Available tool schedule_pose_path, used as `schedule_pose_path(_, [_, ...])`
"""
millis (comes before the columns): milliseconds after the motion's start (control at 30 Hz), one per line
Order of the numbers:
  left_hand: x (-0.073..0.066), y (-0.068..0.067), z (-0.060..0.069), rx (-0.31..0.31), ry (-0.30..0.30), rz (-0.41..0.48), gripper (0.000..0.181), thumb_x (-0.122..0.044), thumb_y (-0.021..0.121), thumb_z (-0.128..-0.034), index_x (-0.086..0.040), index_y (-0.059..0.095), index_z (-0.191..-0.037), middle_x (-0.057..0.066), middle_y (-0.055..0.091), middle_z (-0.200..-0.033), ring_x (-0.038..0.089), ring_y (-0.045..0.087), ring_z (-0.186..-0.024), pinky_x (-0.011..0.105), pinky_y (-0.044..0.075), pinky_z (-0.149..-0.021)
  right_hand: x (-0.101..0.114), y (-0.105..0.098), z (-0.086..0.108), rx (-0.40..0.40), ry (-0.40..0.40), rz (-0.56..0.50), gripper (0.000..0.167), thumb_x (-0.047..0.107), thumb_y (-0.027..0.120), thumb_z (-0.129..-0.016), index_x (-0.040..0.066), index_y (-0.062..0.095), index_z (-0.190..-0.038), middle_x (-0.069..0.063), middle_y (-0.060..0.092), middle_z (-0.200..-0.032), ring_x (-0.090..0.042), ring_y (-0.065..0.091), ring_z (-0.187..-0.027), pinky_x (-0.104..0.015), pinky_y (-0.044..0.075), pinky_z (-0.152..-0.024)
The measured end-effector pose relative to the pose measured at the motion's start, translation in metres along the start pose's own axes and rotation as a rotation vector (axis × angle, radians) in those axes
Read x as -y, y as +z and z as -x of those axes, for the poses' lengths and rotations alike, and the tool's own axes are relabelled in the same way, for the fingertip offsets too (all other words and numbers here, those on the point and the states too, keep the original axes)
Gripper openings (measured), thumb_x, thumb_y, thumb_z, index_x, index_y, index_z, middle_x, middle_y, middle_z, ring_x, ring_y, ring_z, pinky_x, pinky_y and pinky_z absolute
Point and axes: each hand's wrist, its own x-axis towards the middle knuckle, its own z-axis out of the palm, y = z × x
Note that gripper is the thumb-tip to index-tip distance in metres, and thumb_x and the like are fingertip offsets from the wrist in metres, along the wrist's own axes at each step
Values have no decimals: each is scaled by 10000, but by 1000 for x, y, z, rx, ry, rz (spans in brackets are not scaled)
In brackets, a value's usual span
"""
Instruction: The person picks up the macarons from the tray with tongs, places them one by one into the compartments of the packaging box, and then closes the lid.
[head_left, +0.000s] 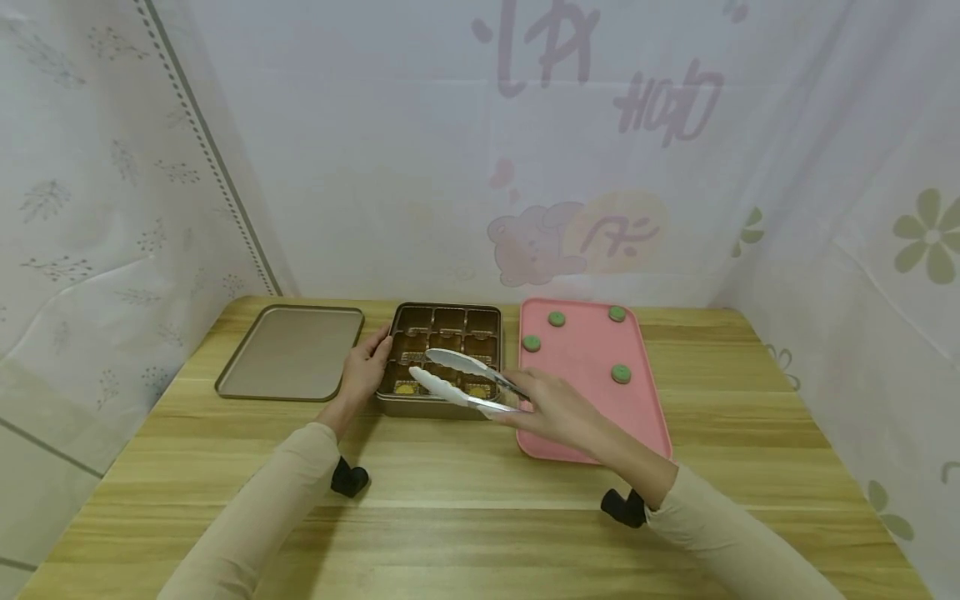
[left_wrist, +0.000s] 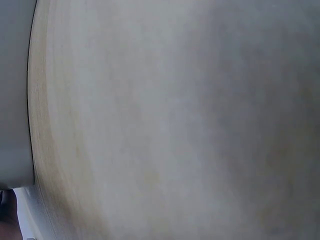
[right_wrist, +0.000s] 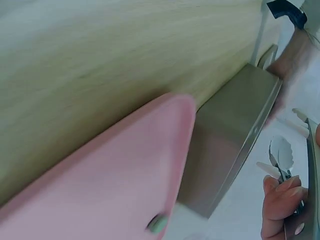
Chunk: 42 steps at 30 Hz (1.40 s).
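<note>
The tongs [head_left: 444, 388] are held by the right hand [head_left: 551, 408] over the brown sectioned box [head_left: 420, 407], tips apart. The box's left side is touched by the left hand [head_left: 365, 367], fingers mostly straight. Yellow pieces [head_left: 406, 389] are seen in two front cups; most others look unfilled. Four green cookies [head_left: 621, 373] are set on the pink tray [head_left: 585, 421], so much seems left.

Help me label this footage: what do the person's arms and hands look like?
Both sleeves are plain beige, without visible markings. A small black attachment shows by each sleeve's end. The left hand and right hand wear no gloves.
</note>
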Motion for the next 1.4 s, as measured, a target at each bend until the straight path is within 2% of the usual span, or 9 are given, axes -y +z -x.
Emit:
schedule_pose_path(133, [1,0,0,12,-7,2,487,-266,386,-1029,-72,322,-1471,107,316,-1511,273,281,-1397,416,295,-1118,-21,-11,25,-69,24,-23,505,406,700,-833,109,590,-1227,-32,615,-943,-174,569,-810,-283,472,-663])
schedule_pose_path(367, [2,1,0,16,-12,6,496,-276,383,-1029,-65,313,-1473,104,303,-1517,269,258,-1407,413,276,-1129,-76,-25,81,-192,13,-72,407,222,739,-820,23,606,-1149,-34,496,-737,-82,384,-612,-189,321,-493])
schedule_pose_path(467, [2,0,0,20,-10,9,501,-283,381,-1029,-68,309,-1475,104,301,-1519,265,252,-1410,414,272,-1131,-96,-34,104,-211,43,-92,275,165,738,-820,45,612,-1033,-21,436,-697,-63,349,-600,-192,309,-462])
schedule_pose_path(600, [2,-1,0,21,-11,11,506,-292,379,-1028,-71,305,-1477,105,302,-1518,265,252,-1410,415,271,-1131,-116,-47,130,-237,113,0,240,164,751,-805,52,597,-952,13,404,-644,-25,334,-547,-196,320,-424])
schedule_pose_path(700, [2,-1,0,18,-13,17,507,-296,380,-1027,-75,307,-1477,106,306,-1516,270,256,-1408,420,275,-1129,-125,-55,144,-246,172,100,282,209,757,-800,36,594,-952,22,381,-620,-11,303,-519,-196,291,-418])
schedule_pose_path(833, [1,-1,1,14,-12,21,495,-288,385,-1028,-85,321,-1474,107,321,-1510,278,274,-1399,429,293,-1118,-131,-62,153,-233,231,210,309,270,762,-791,42,585,-900,22,365,-609,-33,291,-520,-198,256,-437])
schedule_pose_path(1033, [2,-1,1,23,-5,9,497,-289,371,-1031,-99,297,-1484,101,299,-1520,288,260,-1403,446,286,-1118,-134,-65,157,-164,291,251,376,313,746,-804,20,600,-988,21,359,-628,-83,311,-540,-213,247,-459])
schedule_pose_path(1300, [1,-1,1,19,-10,10,488,-275,387,-1027,-99,317,-1477,87,312,-1516,269,270,-1402,423,289,-1121,-137,-66,152,-150,261,281,335,319,742,-807,42,585,-910,32,325,-603,-71,280,-518,-206,230,-449])
schedule_pose_path(1400, [0,-1,2,18,-9,11,485,-266,387,-1028,-93,317,-1476,92,315,-1514,272,275,-1400,423,294,-1118,-138,-67,150,-133,277,286,335,328,736,-812,47,574,-893,29,336,-608,-80,296,-524,-210,237,-454])
